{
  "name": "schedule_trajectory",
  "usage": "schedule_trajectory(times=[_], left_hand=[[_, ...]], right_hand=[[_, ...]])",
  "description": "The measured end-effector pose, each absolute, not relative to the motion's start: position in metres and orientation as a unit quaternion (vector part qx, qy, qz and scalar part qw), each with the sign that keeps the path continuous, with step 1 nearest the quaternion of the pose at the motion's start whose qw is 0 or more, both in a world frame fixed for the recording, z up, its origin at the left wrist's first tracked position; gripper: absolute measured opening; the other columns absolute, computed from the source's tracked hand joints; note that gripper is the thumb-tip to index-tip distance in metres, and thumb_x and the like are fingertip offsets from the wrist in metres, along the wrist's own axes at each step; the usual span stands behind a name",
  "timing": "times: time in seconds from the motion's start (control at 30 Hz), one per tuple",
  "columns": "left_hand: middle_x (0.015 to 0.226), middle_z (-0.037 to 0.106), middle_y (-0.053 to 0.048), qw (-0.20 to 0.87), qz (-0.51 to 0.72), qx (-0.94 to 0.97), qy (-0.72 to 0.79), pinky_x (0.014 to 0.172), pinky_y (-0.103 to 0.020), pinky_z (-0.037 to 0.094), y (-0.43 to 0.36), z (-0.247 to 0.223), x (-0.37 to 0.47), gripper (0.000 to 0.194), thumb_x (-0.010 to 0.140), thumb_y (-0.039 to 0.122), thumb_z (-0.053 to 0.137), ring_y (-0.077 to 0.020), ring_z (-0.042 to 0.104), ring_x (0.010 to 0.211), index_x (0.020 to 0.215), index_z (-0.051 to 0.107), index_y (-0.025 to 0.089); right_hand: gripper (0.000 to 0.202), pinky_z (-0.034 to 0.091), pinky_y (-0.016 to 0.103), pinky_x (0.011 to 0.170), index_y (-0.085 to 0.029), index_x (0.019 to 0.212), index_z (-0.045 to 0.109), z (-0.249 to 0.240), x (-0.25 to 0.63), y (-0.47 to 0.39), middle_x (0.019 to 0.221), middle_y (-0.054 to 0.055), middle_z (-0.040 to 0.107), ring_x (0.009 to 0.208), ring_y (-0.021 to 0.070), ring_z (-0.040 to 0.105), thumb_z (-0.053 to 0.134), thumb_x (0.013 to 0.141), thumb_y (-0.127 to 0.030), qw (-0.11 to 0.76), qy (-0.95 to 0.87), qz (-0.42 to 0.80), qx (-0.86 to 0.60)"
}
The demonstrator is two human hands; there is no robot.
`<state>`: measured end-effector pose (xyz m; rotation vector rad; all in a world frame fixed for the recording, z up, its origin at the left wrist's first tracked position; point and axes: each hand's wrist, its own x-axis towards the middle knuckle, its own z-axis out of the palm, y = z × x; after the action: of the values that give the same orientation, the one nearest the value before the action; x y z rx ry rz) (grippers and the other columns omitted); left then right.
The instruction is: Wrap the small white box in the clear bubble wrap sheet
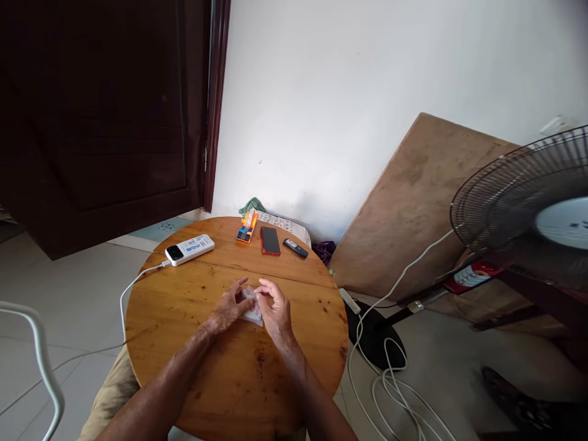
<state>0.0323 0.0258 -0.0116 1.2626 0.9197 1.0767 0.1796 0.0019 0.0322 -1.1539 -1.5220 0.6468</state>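
A small clear plastic packet (253, 313) with pinkish-red print lies on the round wooden table (215, 361), between my two hands. My left hand (231, 308) reaches it from the left, with the thumb pressed on the packet and the fingers curved above it. From the right, my right hand (274, 308) pinches the packet's upper edge between thumb and forefinger, its other fingers raised. Both hands partly cover the packet, so its contents cannot be made out.
A white power bank (190, 248) with a cable, an orange tape dispenser (247, 226), a red-edged phone (270, 241) and a dark handset (295, 248) lie along the table's far side. At right are a fan (528, 208), a leaning board (404, 208) and coiled cable (390, 383).
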Motion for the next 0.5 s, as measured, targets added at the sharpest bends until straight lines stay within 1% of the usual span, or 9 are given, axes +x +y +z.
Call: schedule_trajectory(times=[0.1,0.17,0.23,0.33,0.4,0.5], left_hand=[[0.084,0.067,-0.002,0.557,0.468,0.553,0.408,0.072,-0.029,0.048,0.026,-0.013,0.032,0.081,0.073,0.044,0.071,-0.0176,0.061,0.078,0.141,0.043,0.010],[0.085,0.069,-0.003,0.534,0.469,0.564,0.420,0.074,-0.030,0.049,0.025,-0.013,0.030,0.076,0.074,0.042,0.070,-0.0183,0.063,0.079,0.139,0.047,0.011],[0.088,0.070,-0.004,0.535,0.466,0.567,0.419,0.077,-0.031,0.051,0.025,-0.013,0.028,0.073,0.074,0.038,0.069,-0.0189,0.064,0.081,0.139,0.048,0.011],[0.094,0.072,-0.006,0.558,0.463,0.558,0.404,0.080,-0.032,0.052,0.026,-0.013,0.025,0.072,0.073,0.032,0.066,-0.0195,0.066,0.086,0.139,0.048,0.011],[0.097,0.071,-0.007,0.559,0.467,0.553,0.405,0.081,-0.032,0.053,0.028,-0.014,0.024,0.070,0.072,0.032,0.065,-0.0202,0.066,0.089,0.137,0.049,0.009],[0.098,0.071,-0.008,0.548,0.476,0.550,0.414,0.082,-0.033,0.053,0.030,-0.018,0.026,0.066,0.073,0.036,0.066,-0.0210,0.066,0.089,0.132,0.054,0.009]], right_hand=[[0.030,0.051,0.034,0.087,-0.021,0.114,0.063,0.025,0.182,-0.014,0.093,0.003,0.076,0.090,0.0198,0.069,0.052,0.086,-0.013,0.509,-0.703,0.121,-0.482],[0.030,0.050,0.035,0.086,-0.021,0.114,0.063,0.022,0.183,-0.020,0.096,0.004,0.077,0.091,0.0201,0.069,0.050,0.089,-0.011,0.488,-0.735,0.044,-0.469],[0.029,0.050,0.035,0.083,-0.021,0.114,0.063,0.022,0.182,-0.023,0.096,0.004,0.076,0.087,0.0198,0.069,0.048,0.092,-0.010,0.470,-0.759,-0.011,-0.450],[0.028,0.048,0.036,0.086,-0.019,0.114,0.063,0.026,0.181,-0.024,0.098,0.006,0.076,0.088,0.0193,0.069,0.046,0.094,-0.008,0.445,-0.785,-0.063,-0.427],[0.030,0.045,0.038,0.093,-0.019,0.117,0.062,0.029,0.181,-0.027,0.103,0.007,0.075,0.095,0.0194,0.069,0.045,0.095,-0.007,0.415,-0.805,-0.084,-0.416],[0.036,0.038,0.041,0.102,-0.016,0.126,0.057,0.033,0.182,-0.036,0.113,0.009,0.073,0.109,0.0206,0.065,0.042,0.095,-0.006,0.347,-0.831,-0.099,-0.423]])
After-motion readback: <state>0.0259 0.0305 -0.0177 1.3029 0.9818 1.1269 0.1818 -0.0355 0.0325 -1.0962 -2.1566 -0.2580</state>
